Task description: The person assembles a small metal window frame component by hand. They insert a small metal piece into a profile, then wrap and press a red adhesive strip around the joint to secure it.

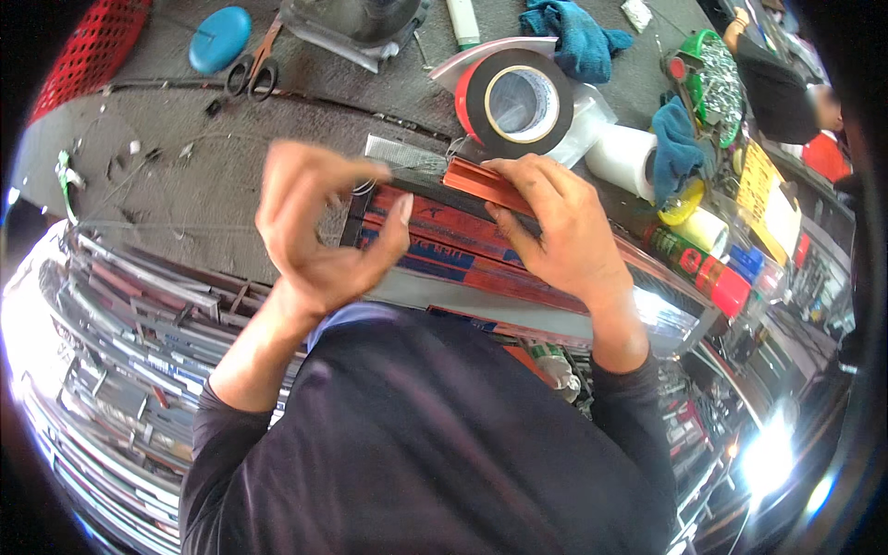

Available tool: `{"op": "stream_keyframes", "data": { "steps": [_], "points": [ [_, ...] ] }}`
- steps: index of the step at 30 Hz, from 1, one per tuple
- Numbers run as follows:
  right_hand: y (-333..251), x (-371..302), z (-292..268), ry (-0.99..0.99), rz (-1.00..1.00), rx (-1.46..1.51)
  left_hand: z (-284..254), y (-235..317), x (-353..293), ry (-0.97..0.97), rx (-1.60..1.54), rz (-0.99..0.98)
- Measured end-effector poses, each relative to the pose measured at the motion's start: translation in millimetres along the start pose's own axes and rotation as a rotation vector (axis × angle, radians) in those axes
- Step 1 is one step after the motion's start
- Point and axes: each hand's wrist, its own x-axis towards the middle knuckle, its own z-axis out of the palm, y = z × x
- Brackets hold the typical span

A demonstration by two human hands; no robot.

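Note:
My right hand (562, 217) grips an orange grooved channel strip (488, 186), thumb below and fingers over its top. Part of the strip is hidden under that hand. To its left, my left hand (324, 222) is raised and blurred by motion, thumb and forefinger apart with nothing solid visible between them. A thin, pale looped strand (363, 187) shows beside its fingertips. Beneath both hands, long red-and-blue wrapped bars (435, 231) lie side by side. A grey ribbed piece (403, 154) is just beyond the left end of the orange strip.
Black-and-red tape rolls (514, 100) stand beyond my right hand. A white roll (622, 160), blue cloth (678, 148) and red-capped can (698, 270) crowd the right. Scissors (253, 74) and a blue disc (220, 40) lie far left. Stacked metal profiles (139, 333) fill the lower left.

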Motion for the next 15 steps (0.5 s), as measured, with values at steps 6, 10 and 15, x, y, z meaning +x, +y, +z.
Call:
{"op": "stream_keyframes", "data": {
  "steps": [6,10,15],
  "points": [
    [-1.4,-5.3,-1.8,-0.009,-0.106,0.031,-13.3,-14.0,22.0,-0.489,-0.071,-0.036],
    [-16.4,-14.5,-0.7,0.07,-0.125,0.048,-19.2,-7.1,24.8,-0.64,-0.254,-0.31],
    [-30.4,-20.9,-5.5,0.097,-0.096,-0.002,-15.6,-11.7,27.7,-0.689,-0.445,-0.421]
  ]
}}
